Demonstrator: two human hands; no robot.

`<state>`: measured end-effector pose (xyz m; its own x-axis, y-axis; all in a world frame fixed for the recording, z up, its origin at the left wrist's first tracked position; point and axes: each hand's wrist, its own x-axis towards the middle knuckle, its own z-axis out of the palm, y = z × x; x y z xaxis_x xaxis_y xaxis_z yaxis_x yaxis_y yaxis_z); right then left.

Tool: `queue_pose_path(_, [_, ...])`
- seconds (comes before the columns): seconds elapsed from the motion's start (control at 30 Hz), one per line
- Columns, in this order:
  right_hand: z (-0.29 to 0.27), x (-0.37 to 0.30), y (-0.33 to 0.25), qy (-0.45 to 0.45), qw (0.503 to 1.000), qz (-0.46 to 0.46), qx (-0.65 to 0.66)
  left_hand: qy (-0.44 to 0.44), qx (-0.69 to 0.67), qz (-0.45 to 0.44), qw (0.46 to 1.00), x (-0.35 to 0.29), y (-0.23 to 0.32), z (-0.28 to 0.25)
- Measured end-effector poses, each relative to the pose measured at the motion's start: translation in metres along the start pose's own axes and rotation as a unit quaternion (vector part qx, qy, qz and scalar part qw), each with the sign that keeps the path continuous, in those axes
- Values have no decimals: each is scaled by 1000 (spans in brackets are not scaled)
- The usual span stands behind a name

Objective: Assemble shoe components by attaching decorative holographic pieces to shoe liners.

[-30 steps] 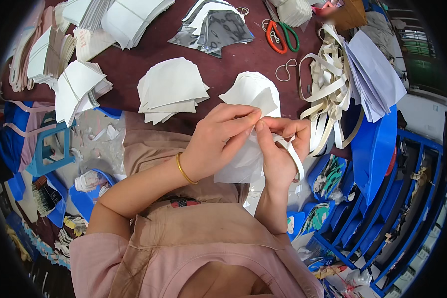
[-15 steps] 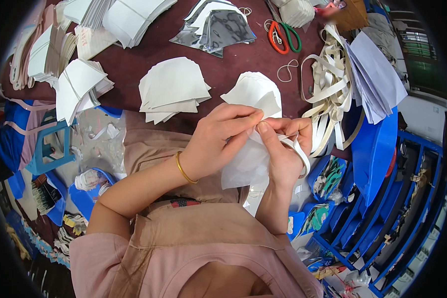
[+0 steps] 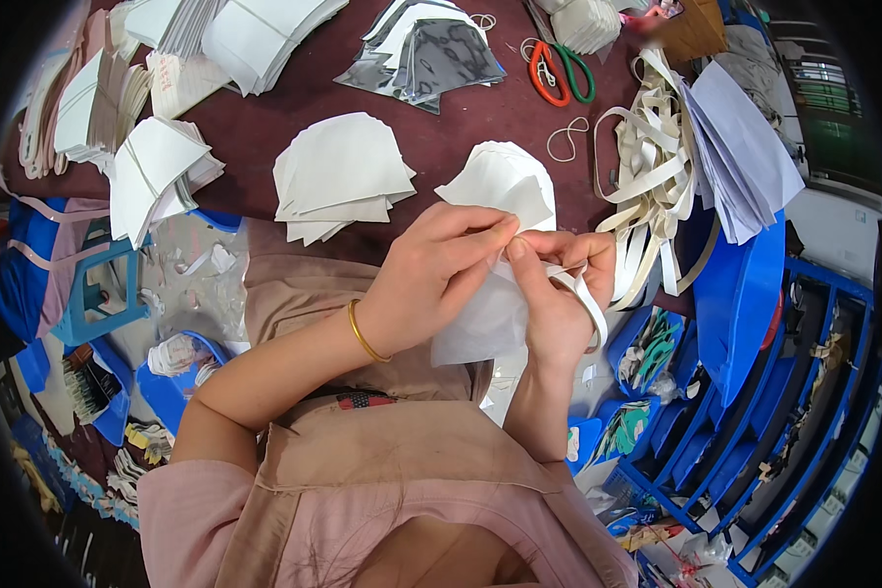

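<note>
White fabric piece (image 3: 495, 250) half-hidden between left hand (image 3: 431, 279), right hand (image 3: 559, 294).

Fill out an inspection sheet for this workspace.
Surface: dark red table, mostly covered.
Job's things: white fabric piece and white strap, held in both hands.
Clutter: stack of white pieces, pile of straps, scissors, grey pieces.
Grippers: left hand and right hand pinch the fabric piece together.
Cables: nothing seen.
Surroundings: blue bins at right, blue stool at left.
</note>
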<state>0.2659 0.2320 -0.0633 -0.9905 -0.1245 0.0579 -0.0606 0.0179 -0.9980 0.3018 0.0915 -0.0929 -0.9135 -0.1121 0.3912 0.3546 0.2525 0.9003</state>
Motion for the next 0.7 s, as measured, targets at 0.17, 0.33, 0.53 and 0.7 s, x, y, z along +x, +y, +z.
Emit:
queue_pose_path(0.17, [2, 0, 0, 11, 1000, 2, 3, 0, -73, -60, 995, -1, 2, 2])
queue_pose_path(0.33, [1, -2, 2, -4, 1000, -13, -24, -10, -280, -216, 935, 1, 3, -1])
queue_pose_path(0.53, [-12, -4, 17, 5, 992, 46, 115, 103, -387, -418, 815, 10, -21, -13])
queue_pose_path(0.7, [-5, -5, 13, -31, 987, 49, 152, 62, -352, -338, 870, 3, -17, -25])
